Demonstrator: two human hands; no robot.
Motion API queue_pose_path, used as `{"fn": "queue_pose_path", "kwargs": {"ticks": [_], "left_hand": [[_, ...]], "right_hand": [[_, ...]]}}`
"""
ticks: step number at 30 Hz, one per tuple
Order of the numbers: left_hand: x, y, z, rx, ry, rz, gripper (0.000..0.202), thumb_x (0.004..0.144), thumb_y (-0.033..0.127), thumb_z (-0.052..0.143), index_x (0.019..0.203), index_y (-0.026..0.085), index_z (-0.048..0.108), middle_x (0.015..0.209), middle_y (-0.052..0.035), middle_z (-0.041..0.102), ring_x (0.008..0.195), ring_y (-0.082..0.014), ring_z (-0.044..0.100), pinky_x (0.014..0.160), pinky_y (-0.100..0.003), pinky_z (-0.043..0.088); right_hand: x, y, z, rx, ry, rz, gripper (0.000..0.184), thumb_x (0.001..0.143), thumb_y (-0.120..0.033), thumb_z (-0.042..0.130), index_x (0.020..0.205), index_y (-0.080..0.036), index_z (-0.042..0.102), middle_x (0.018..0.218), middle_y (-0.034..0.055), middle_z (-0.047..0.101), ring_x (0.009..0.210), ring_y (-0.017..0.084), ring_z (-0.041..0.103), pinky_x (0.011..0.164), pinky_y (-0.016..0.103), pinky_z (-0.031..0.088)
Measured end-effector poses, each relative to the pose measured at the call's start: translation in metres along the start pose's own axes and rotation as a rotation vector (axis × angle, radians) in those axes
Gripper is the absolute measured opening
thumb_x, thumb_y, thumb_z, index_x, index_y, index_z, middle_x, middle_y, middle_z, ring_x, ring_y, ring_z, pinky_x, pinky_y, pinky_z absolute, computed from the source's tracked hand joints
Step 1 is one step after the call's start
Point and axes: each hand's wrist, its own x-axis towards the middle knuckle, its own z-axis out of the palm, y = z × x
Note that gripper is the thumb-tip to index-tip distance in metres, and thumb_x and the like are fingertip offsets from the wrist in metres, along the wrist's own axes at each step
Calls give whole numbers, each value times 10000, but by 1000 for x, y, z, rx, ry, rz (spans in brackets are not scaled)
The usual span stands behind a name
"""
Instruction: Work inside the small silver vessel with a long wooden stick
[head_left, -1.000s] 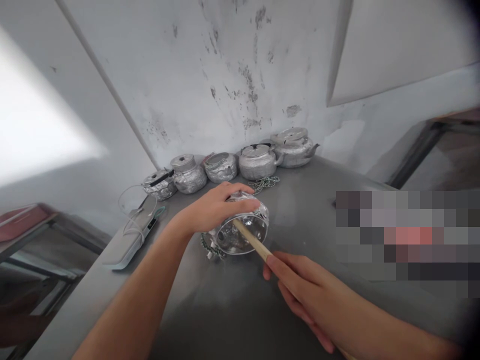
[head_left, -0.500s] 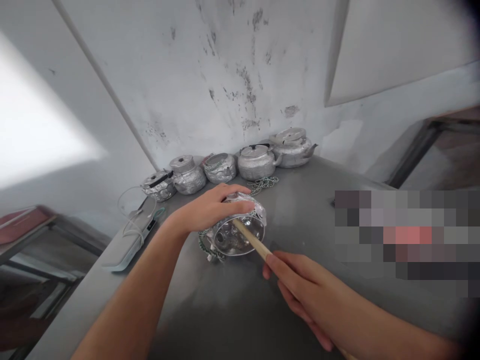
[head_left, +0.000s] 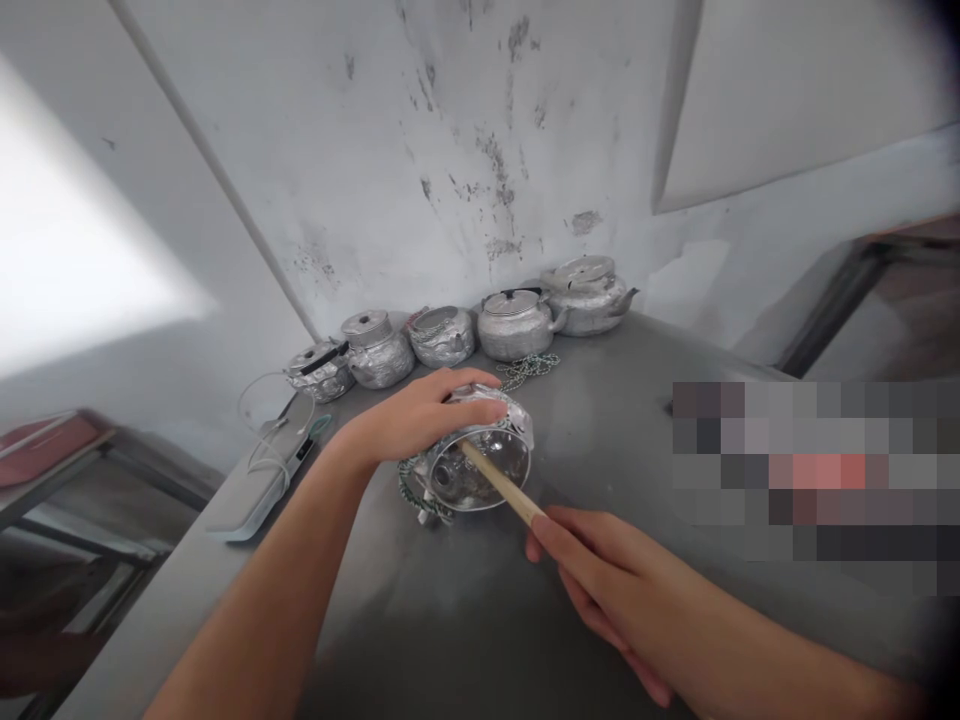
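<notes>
A dented metal kettle [head_left: 517, 408] lies tipped on the table, its round mouth turned toward me. My left hand [head_left: 427, 412] grips it from above, with the thumb along the upper rim and the fingers over the far side. Green-and-white cord [head_left: 412, 492] is wound by the kettle's left side. In the fist of my right hand [head_left: 600, 565] is a pale wooden stick [head_left: 506, 487], slanting up through the mouth. Its far end is inside the kettle, against the upper left of the opening, and I cannot make out the tip.
Several metal kettles [head_left: 514, 328] stand in a row along the stained wall [head_left: 465, 120]. Loose patterned cord [head_left: 531, 370] lies before them. A power bank with a cable [head_left: 251, 500] sits at the left edge of the grey table [head_left: 420, 640]. A blurred-out patch covers the right.
The wooden stick's inner end has shifted slightly left within the kettle's mouth. My left hand and the kettle keep nearly the same place.
</notes>
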Motion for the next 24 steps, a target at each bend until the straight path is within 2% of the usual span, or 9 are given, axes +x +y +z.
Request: {"fn": "queue_pose_path", "kwargs": {"ticks": [4,7,10,17,24], "left_hand": [[0,1,-1,1,-1,-3,597,936,713,438,1416,367,523,1516,6,458,1353,-338,437,1078,-425,392],[1,3,-1,-14,-1,-7,565,944,693,451,1401,370,534,1508,13,467,1347,-329,442,1073,-418,393],[1,3,-1,-31,2,0,536,949,676,471,1381,368,551,1494,19,483,1341,-320,447,1075,-409,386],[1,2,-1,-5,2,-14,597,924,737,450,1396,381,540,1500,12,471,1347,-330,440,1081,-424,382],[0,4,0,-13,2,-8,572,938,701,447,1403,379,535,1509,26,466,1362,-329,428,1079,-413,392]], "right_hand": [[0,1,1,-1,-8,-11,397,1035,-475,315,1063,-200,600,548,-77,400,400,87,350,297,136,350],[-1,-1,2,-2,-1,21,356,1039,-434,345,1067,-195,608,564,-76,413,398,76,343,312,129,359],[-2,-2,1,12,-8,-3,370,1017,-493,389,1059,-197,607,550,-83,407,382,72,342,304,129,354],[1,-1,-1,-24,-12,-8,385,1042,-440,305,1055,-192,600,549,-82,405,386,69,336,307,132,352],[0,-7,-1,-24,-6,-5,369,1050,-424,296,1060,-186,578,553,-88,397,379,65,327,310,132,351]]}}
